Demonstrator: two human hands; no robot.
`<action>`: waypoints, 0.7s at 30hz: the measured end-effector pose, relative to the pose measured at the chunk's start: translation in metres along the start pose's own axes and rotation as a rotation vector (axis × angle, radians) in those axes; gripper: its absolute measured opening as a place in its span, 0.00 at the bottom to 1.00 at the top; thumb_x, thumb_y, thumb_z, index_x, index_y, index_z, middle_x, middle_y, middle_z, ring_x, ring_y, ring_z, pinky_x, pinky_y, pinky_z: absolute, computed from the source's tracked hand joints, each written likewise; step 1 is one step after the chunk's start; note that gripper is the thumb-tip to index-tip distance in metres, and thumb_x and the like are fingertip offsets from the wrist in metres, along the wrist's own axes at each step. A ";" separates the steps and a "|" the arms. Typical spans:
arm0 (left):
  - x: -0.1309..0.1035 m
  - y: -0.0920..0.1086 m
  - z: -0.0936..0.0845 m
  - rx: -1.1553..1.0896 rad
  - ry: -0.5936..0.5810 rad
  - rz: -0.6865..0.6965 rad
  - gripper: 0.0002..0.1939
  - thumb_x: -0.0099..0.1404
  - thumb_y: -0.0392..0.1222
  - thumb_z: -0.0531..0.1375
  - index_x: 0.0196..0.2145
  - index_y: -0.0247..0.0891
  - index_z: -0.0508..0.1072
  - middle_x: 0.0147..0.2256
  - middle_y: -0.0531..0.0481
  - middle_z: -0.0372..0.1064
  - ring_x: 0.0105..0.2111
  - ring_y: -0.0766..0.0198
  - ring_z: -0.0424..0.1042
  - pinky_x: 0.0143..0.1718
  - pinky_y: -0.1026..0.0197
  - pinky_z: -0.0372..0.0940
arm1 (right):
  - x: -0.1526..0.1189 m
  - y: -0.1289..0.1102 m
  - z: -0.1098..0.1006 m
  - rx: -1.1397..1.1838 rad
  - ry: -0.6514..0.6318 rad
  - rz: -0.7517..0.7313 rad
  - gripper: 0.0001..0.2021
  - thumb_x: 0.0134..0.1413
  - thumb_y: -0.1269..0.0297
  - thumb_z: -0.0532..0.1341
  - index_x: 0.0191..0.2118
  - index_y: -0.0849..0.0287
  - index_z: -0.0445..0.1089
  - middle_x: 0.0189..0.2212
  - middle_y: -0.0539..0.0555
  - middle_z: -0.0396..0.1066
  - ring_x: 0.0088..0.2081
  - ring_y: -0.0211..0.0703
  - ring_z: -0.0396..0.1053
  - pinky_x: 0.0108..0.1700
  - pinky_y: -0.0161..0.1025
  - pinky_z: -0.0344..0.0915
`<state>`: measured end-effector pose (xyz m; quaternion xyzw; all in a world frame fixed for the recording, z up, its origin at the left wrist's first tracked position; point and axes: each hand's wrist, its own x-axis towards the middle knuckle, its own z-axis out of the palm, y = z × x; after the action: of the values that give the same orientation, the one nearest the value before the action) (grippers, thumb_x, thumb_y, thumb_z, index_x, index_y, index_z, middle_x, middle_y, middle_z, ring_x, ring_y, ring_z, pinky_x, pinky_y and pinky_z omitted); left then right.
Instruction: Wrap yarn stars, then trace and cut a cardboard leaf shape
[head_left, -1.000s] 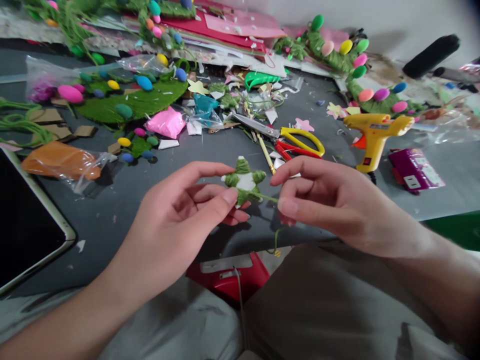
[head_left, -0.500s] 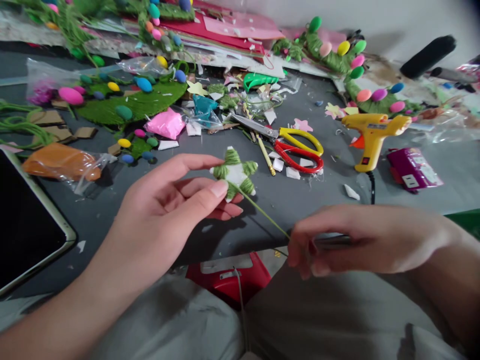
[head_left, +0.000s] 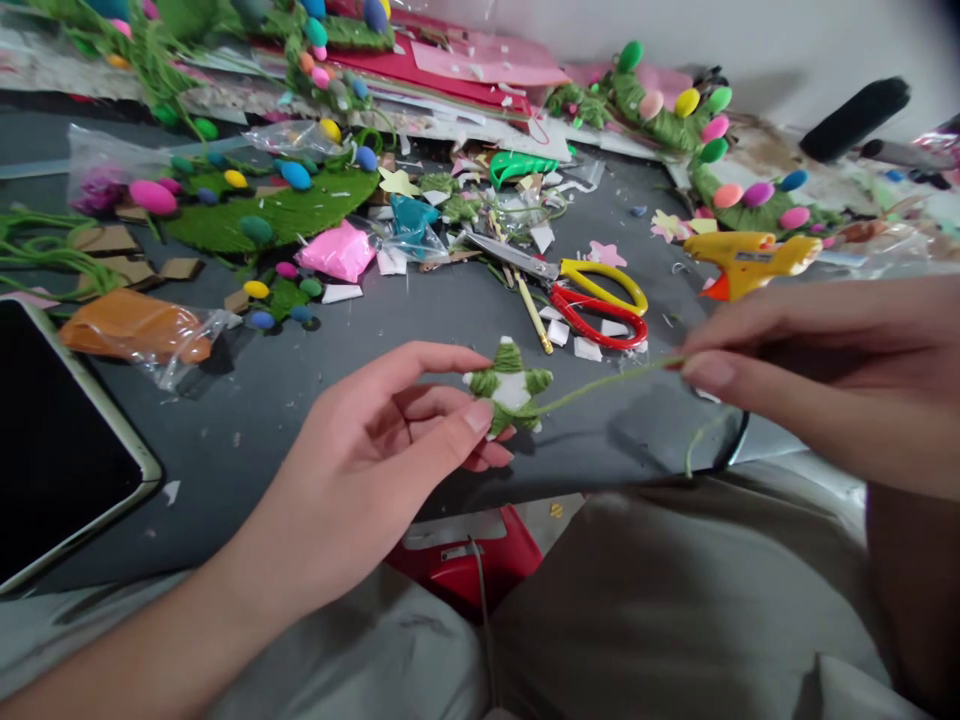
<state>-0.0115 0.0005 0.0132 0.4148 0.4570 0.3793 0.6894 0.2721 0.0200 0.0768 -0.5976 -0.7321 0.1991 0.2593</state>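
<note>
Between the thumb and fingers of my left hand (head_left: pixel 397 450) is a small white star (head_left: pixel 513 391), its points wrapped in green yarn and its middle bare. A strand of green yarn (head_left: pixel 604 381) runs from the star's lower right side to my right hand (head_left: pixel 810 375). That hand pinches the strand between thumb and finger, above the table's right part. The loose tail of the yarn hangs below the right hand, near the table's front edge.
Scissors (head_left: pixel 600 300) with red and yellow handles lie beyond the star, beside a pencil (head_left: pixel 536 315). A yellow glue gun (head_left: pixel 750 262) sits behind my right hand. A tablet (head_left: pixel 64 450) is at the left, near an orange packet (head_left: pixel 135 330). Paper scraps are scattered about.
My right hand has moved up and to the right, swinging the yarn from a downward slant to a slight upward one. The star and left hand have shifted right and slightly down.
</note>
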 end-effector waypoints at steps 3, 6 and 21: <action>0.001 0.001 -0.002 0.022 0.012 0.021 0.07 0.68 0.41 0.66 0.45 0.49 0.77 0.31 0.60 0.79 0.32 0.68 0.83 0.36 0.75 0.75 | 0.008 -0.002 0.014 -0.133 0.090 -0.256 0.02 0.60 0.63 0.69 0.38 0.53 0.80 0.32 0.53 0.77 0.33 0.40 0.70 0.34 0.42 0.62; 0.001 0.000 -0.004 0.062 0.026 0.057 0.08 0.68 0.41 0.67 0.45 0.49 0.77 0.32 0.60 0.80 0.32 0.69 0.83 0.35 0.77 0.74 | 0.017 0.001 0.028 -0.178 0.017 -0.426 0.10 0.61 0.68 0.66 0.48 0.56 0.79 0.44 0.57 0.78 0.47 0.49 0.74 0.48 0.45 0.69; 0.006 0.003 -0.001 0.116 0.037 0.041 0.11 0.66 0.40 0.68 0.46 0.43 0.76 0.31 0.55 0.81 0.31 0.64 0.83 0.33 0.72 0.75 | 0.001 -0.013 0.073 0.450 -0.361 -0.005 0.27 0.58 0.60 0.70 0.61 0.54 0.66 0.37 0.50 0.79 0.40 0.43 0.78 0.49 0.41 0.75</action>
<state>-0.0109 0.0076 0.0139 0.4563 0.4821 0.3739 0.6477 0.2172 0.0201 0.0275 -0.4782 -0.7052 0.4591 0.2515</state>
